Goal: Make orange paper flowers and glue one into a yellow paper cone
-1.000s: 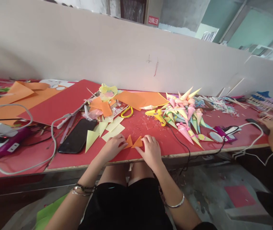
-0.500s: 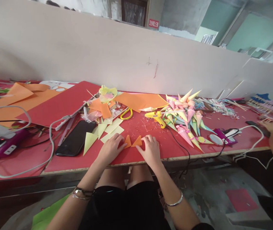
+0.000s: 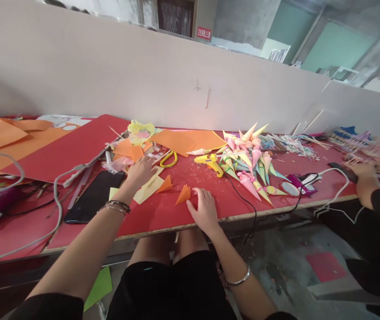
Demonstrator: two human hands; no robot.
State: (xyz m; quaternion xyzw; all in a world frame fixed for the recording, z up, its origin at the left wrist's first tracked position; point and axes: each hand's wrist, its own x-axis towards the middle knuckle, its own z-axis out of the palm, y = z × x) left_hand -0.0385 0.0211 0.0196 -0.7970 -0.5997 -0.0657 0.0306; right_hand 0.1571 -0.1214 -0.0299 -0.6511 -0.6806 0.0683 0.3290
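Observation:
My left hand (image 3: pixel 139 172) stretches over the pale yellow paper pieces (image 3: pixel 150 186) to the edge of a scrap pile, beside an orange paper piece (image 3: pixel 134 152). Its fingers reach forward, their tips partly lost among the scraps; I see nothing held. My right hand (image 3: pixel 204 210) rests near the table's front edge, thumb apart from the fingers, holding nothing. Just left of its fingertips lies a small folded orange paper piece (image 3: pixel 183 194). A second folded orange piece (image 3: pixel 165 184) lies farther left, between my hands. Yellow-handled scissors (image 3: pixel 169 159) lie beyond them.
A yellow glue gun (image 3: pixel 210 163) lies beside a heap of pastel paper cones (image 3: pixel 248 162), its black cord running off the front edge. A black phone (image 3: pixel 93 198) and white cables are at left. At far right, a co-worker's hand (image 3: pixel 361 169) is over the table.
My left hand has left the small orange pieces and moved forward and left to the scraps. My right hand has drawn slightly away from its orange piece. The view has shifted right.

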